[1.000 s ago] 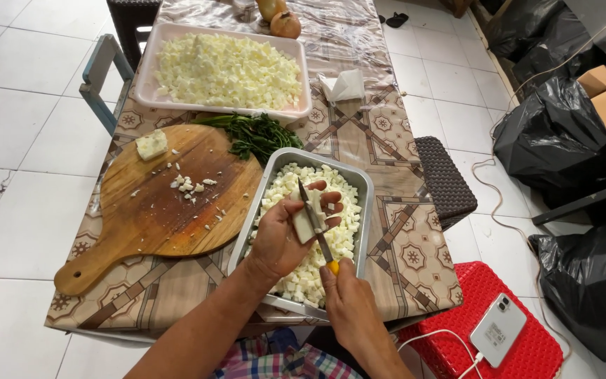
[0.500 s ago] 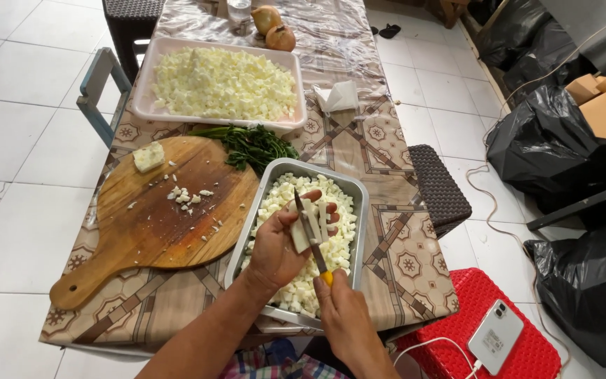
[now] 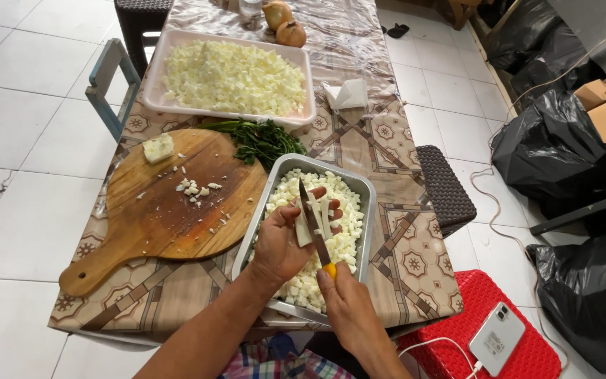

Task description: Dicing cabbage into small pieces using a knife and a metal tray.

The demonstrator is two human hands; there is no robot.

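White floor tiles surround a narrow table covered with a patterned, plastic-wrapped cloth; black bags lie to the right and a red stool carrying a phone stands at the near right corner.

Head view: the left hand is cupped over the metal tray by the near edge, fingers curled under a pale block already split into strips. The right hand wraps closed around the yellow handle of a knife, whose blade lies across the block. The knife's long axis runs from the handle at the near edge up toward the far edge, tip tilted slightly left.

Much looks done: the metal tray is nearly full of white cubes, and the pink tray at the far end is heaped with them. One small chunk waits on the round wooden board, with scattered crumbs, beside green herbs. Two onions sit uncut at the far edge.
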